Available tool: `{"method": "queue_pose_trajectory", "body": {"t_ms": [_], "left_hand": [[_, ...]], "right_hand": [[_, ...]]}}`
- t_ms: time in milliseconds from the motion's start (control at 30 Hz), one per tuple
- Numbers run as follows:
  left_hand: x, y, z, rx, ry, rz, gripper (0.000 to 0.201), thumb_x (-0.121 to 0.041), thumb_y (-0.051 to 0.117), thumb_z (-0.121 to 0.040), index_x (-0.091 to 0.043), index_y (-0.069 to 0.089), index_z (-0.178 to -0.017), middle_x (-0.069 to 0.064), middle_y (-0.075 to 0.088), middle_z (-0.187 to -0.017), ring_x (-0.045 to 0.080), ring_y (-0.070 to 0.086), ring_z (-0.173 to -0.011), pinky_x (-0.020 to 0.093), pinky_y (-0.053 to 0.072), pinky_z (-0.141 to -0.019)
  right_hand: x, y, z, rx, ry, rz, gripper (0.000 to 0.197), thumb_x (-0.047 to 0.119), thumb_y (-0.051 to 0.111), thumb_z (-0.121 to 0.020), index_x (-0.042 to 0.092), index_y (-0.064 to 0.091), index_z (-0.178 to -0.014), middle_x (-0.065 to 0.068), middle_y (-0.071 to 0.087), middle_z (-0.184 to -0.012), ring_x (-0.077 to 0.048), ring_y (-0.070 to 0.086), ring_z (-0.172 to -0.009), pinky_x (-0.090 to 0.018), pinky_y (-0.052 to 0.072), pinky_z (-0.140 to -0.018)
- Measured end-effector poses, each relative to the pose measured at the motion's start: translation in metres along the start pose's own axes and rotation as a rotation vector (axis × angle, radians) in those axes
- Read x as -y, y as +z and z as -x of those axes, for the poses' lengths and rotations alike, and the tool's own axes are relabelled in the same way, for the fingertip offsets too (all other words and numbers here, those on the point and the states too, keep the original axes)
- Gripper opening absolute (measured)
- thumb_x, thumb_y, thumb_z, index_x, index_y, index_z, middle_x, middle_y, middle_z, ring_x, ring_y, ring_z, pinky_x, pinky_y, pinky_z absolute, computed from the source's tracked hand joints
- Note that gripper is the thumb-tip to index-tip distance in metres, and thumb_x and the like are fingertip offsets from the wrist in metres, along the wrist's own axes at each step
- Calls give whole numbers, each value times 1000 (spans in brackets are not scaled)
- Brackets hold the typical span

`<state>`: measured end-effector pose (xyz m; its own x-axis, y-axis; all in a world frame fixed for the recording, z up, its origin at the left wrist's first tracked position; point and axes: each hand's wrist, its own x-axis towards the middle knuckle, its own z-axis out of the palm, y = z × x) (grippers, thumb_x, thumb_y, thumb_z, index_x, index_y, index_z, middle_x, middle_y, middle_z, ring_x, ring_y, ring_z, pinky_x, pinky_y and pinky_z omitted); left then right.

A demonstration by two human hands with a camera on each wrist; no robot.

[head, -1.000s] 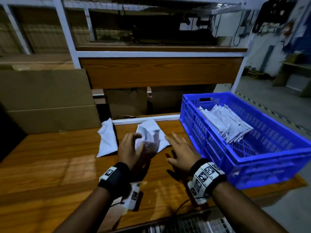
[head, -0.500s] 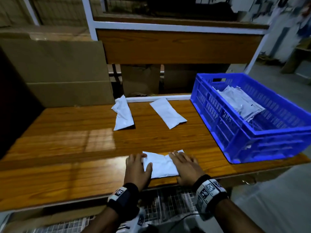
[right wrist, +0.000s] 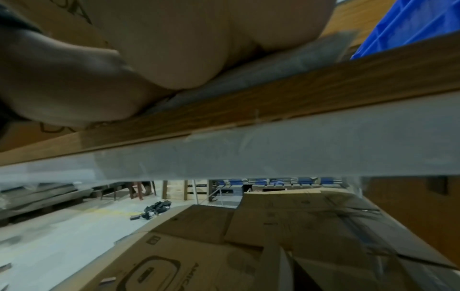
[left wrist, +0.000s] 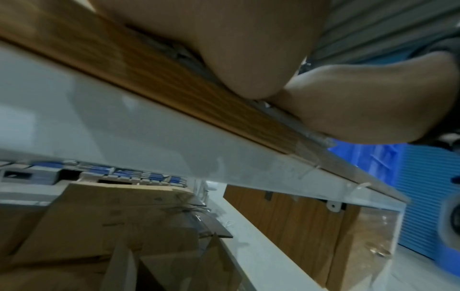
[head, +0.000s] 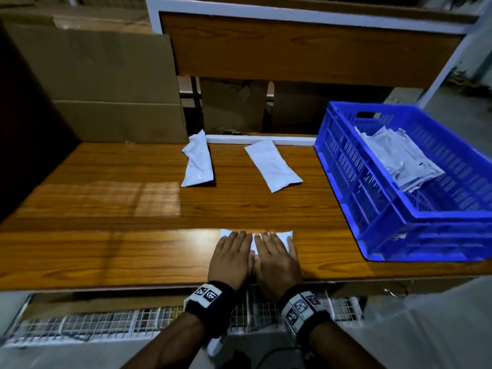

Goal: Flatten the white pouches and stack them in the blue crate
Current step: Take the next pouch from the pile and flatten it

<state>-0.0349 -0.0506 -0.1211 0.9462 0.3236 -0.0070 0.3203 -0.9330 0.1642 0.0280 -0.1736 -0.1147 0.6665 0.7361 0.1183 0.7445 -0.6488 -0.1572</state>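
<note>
Pouch [head: 288, 233] at desk [head: 106, 249] near edge, under left hand [head: 230, 258] and right hand [head: 277, 259]; fingers straight, pressed flat. Judgement: sweep palms outward, expel air before moving it to blue crate [head: 386, 225].

— Where is your head camera looking?
— Down and forward over the brown wooden tabletop [head: 111, 251].
— And your wrist cameras?
— Each sits close under a palm, below the near table edge, sharing the blue plastic crate [left wrist: 368, 155].
</note>
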Motion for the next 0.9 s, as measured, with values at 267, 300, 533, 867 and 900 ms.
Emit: {"method": "queue_pose_trajectory", "body": {"t_ms": [267,300,533,867,900], "left_hand": [[2,2,0,20,-28,-51,64,-45,5,-93,-31,30,-151,-5,27,-159,19,16,-148,42,9,-120],[1,1,0,30,-31,-58,66,-45,1,-92,-31,25,-152,-6,22,-160,18,11,-149,42,6,-121],[-2,-3,3,39,-35,-31,63,-44,1,-95,-32,16,-154,-9,18,-161,16,6,-149,41,0,-121],[-5,-4,4,-12,-61,113,68,-45,-4,-93,-24,12,-156,-9,19,-161,10,9,-149,37,2,-122],[-5,-4,5,-11,-58,106,68,-45,-4,-93,-24,12,-156,-8,19,-161,11,9,-149,37,2,-122]], "right_hand": [[0,-4,-7,51,46,50,55,40,31,-88,22,55,-135,-4,54,-142,-25,44,-135,-57,33,-107],[-1,-4,-7,45,43,50,56,39,31,-88,21,56,-135,-4,54,-141,-25,45,-135,-57,33,-107],[-3,0,-6,40,33,16,59,40,33,-86,19,55,-136,-5,52,-143,-25,45,-134,-52,37,-106],[-3,8,-2,-15,66,-9,59,42,31,-90,23,45,-144,1,44,-150,-19,35,-141,-48,28,-112],[-3,9,-2,-14,64,-9,59,42,30,-91,23,44,-145,1,42,-152,-19,33,-142,-48,26,-113]]}}
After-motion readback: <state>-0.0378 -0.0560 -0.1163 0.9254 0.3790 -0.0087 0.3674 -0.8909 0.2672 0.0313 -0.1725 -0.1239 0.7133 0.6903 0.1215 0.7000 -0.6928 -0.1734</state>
